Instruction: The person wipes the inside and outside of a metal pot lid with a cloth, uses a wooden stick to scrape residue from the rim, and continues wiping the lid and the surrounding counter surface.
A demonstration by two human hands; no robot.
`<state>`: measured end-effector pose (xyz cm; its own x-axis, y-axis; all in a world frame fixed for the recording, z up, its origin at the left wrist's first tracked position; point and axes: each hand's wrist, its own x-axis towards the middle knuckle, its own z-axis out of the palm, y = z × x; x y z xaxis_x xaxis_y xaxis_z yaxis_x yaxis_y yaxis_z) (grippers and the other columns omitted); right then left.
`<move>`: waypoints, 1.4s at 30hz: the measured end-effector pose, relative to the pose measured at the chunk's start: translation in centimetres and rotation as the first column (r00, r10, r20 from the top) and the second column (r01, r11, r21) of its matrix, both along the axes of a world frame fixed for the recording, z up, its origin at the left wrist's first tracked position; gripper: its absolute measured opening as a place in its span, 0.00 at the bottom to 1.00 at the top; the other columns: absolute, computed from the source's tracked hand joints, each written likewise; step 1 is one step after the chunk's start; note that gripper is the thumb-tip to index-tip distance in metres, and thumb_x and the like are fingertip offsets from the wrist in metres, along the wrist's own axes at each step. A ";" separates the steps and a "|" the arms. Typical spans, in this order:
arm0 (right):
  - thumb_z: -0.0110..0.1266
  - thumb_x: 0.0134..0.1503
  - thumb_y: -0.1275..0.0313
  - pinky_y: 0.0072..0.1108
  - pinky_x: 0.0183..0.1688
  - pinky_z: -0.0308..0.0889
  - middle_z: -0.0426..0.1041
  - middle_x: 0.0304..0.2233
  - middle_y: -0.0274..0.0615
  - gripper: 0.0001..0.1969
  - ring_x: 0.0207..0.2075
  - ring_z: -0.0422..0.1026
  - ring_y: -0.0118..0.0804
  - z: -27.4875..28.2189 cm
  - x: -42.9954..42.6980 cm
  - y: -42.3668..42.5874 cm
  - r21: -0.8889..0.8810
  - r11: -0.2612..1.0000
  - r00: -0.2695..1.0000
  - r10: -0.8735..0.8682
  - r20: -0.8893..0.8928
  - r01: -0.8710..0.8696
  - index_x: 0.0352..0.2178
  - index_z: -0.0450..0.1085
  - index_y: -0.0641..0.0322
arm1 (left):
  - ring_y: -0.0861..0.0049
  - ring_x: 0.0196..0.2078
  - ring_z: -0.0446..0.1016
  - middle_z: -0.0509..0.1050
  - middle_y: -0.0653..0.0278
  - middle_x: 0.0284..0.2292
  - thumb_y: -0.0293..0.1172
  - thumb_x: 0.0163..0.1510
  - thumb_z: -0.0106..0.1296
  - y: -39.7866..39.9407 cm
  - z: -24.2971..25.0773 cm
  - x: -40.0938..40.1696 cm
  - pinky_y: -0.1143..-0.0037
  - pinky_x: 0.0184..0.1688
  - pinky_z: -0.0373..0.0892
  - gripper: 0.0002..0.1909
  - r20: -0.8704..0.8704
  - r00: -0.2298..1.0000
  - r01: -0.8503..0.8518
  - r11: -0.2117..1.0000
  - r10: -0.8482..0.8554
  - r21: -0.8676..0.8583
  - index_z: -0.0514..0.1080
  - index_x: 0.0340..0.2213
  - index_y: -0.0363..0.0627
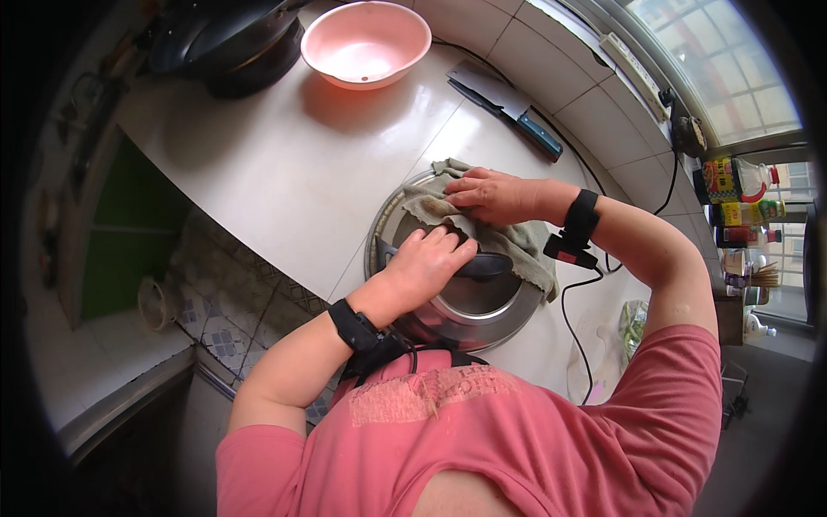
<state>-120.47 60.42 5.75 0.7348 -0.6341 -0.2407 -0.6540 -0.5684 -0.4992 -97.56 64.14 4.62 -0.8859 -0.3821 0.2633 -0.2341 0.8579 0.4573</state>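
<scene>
A round pan lid (481, 333) with a metal rim and a darker, see-through middle lies on the countertop in front of me. My left hand (429, 262) is closed around the lid's black handle (484, 265), whose rounded end shows beyond my fingers. A grey-green cloth (517, 249) is bunched over the far and right part of the lid and hangs past its edge. My right hand (481, 194) presses on this cloth with bent fingers, near the lid's far rim. What lies under the cloth is hidden.
Beyond the lid, a cleaver (488, 87) and a dark-handled knife (539, 136) lie near the tiled wall. A pink plastic basin (365, 45) and dark pans (226, 39) stand farther off. A black cable (568, 316) runs at the right, near a bag of greens (633, 323). Bottles (740, 181) line the windowsill.
</scene>
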 end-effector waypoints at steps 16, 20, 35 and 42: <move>0.50 0.46 0.67 0.37 0.54 0.53 0.48 0.56 0.57 0.27 0.50 0.55 0.60 -1.5 -3.4 23.5 0.085 0.591 0.585 -0.807 0.082 0.803 0.49 0.55 0.62 | 0.66 0.42 0.68 0.70 0.60 0.34 0.23 0.46 0.41 0.1 0.3 -0.6 0.69 0.39 0.65 0.15 0.024 0.998 0.065 0.998 -0.064 -0.005 0.65 0.39 0.43; 0.61 0.38 0.58 0.42 0.55 0.50 0.44 0.54 0.71 0.42 0.52 0.51 0.68 -2.7 1.2 29.2 -0.022 0.564 0.564 -0.825 0.033 0.825 0.48 0.51 0.74 | 0.67 0.42 0.67 0.70 0.62 0.35 0.22 0.46 0.42 -0.1 0.1 -0.8 0.68 0.38 0.65 0.17 0.040 0.995 0.089 0.996 -0.088 -0.007 0.63 0.40 0.43; 0.63 0.39 0.65 0.37 0.59 0.46 0.48 0.56 0.57 0.42 0.58 0.45 0.58 -7.3 -5.3 19.8 -0.128 0.590 0.603 -0.770 0.210 0.798 0.54 0.51 0.65 | 0.46 0.56 0.51 0.55 0.36 0.51 0.40 0.45 0.56 0.5 3.0 1.1 0.63 0.54 0.56 0.46 0.423 0.906 -0.131 0.962 0.017 0.241 0.42 0.54 0.26; 0.57 0.44 0.68 0.26 0.46 0.62 0.69 0.41 0.48 0.22 0.41 0.67 0.41 -3.3 -7.9 12.8 0.262 0.417 0.367 -0.904 0.220 0.870 0.43 0.65 0.60 | 0.57 0.40 0.71 0.72 0.48 0.37 0.35 0.54 0.45 -1.2 3.6 1.8 0.70 0.43 0.65 0.20 0.237 0.969 -0.093 0.789 -0.068 0.607 0.60 0.46 0.36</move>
<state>-128.33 73.24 2.43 -0.2029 -0.9516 -0.2308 -0.5708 0.3064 -0.7617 -95.71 62.97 8.21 -0.8831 -0.4018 -0.2424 -0.4111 0.4135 0.8124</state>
